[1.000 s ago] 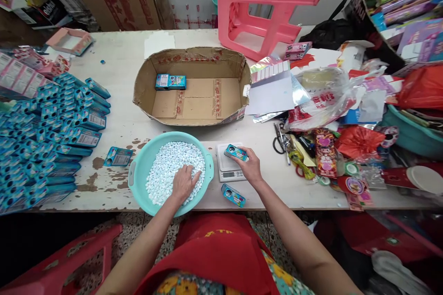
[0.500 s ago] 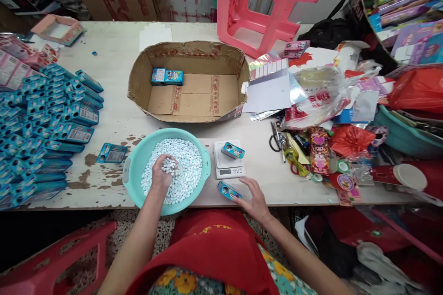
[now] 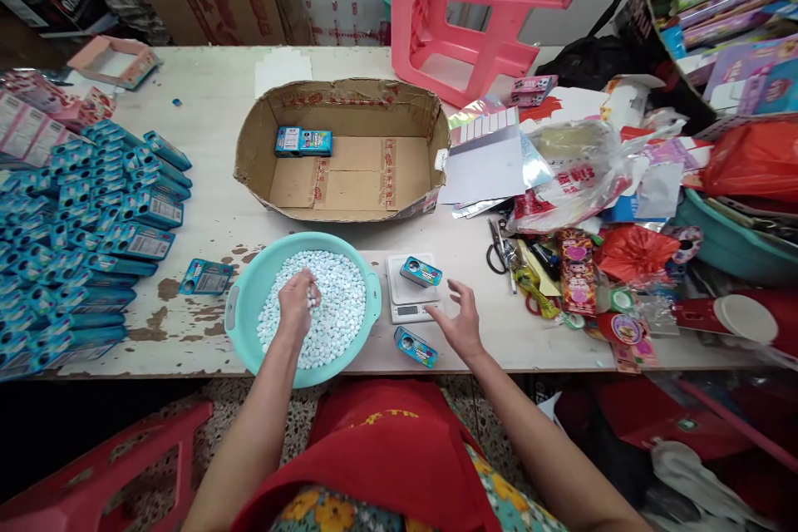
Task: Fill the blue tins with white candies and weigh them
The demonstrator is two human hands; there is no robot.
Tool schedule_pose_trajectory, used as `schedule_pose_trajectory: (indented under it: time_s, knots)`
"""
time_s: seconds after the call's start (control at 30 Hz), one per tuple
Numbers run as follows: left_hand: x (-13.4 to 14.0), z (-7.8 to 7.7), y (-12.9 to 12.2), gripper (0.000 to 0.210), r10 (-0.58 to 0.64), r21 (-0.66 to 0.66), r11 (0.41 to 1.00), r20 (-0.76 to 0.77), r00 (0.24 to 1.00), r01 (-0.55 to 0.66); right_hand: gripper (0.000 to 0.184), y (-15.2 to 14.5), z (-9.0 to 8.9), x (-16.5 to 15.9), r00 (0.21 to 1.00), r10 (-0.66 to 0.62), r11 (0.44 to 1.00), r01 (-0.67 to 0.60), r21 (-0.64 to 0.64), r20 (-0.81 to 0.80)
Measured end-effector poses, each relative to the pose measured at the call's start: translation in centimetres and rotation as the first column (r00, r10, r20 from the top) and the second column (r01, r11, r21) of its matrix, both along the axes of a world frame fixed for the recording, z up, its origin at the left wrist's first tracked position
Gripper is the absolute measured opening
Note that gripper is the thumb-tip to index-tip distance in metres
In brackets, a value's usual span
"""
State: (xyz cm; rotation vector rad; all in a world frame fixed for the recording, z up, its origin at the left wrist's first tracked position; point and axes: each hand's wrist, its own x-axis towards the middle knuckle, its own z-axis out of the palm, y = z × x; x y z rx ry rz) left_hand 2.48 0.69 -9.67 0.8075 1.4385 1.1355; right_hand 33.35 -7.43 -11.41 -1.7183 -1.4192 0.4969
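Observation:
My left hand [image 3: 296,301] is above the turquoise basin [image 3: 233,349], its fingers curled round a few small white candies. More white candies [image 3: 340,299] cover the basin's bottom. To the right, my right hand [image 3: 460,320] is empty with thumb and fingers spread, beside a white digital scale [image 3: 404,291]. A small blue box [image 3: 421,271] lies on the scale's pan. In front of the scale, near the table edge, rests another blue box [image 3: 415,347], apart from my right hand. Left of the basin lies a flat blue box [image 3: 206,277].
Behind the basin stands a cardboard box [image 3: 355,201] holding blue boxes. Many blue boxes [image 3: 93,241] are stacked at the left. A pink stool [image 3: 430,41] lies at the back. Scissors [image 3: 497,253], plastic bags [image 3: 573,174] and packaging crowd the right.
My right hand has left the front blue box and moved up and right, opening beside the scale. My left hand has turned and closed more, showing fewer candies.

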Motion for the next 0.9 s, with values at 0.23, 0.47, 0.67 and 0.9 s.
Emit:
schedule_pose_trajectory:
  time_s: [0.23,0.47,0.67,0.9]
  knots:
    - [1.5,1.2,-1.2,0.034,-0.131,-0.034,0.991,-0.413,0.901,0.128,0.033,5.7,4.5,-2.6,0.997,0.073,0.997,-0.073,-0.002,-0.038]
    - [5.5,6.2,-0.6,0.044,0.104,-0.191,0.981,0.618,0.779,0.02,0.029,5.4,10.7,-8.5,0.904,0.403,0.909,-0.413,0.05,0.143]
    - [4.5,6.3,-0.4,0.022,0.275,-0.285,0.955,0.753,0.598,-0.079,0.029,6.0,9.2,-10.2,0.915,0.401,0.915,-0.403,0.031,0.055]
    - [0.7,6.6,-1.5,0.024,0.057,-0.099,0.995,0.557,0.828,-0.002,0.033,5.7,8.9,-10.2,0.9,0.301,0.947,-0.322,-0.015,-0.314]
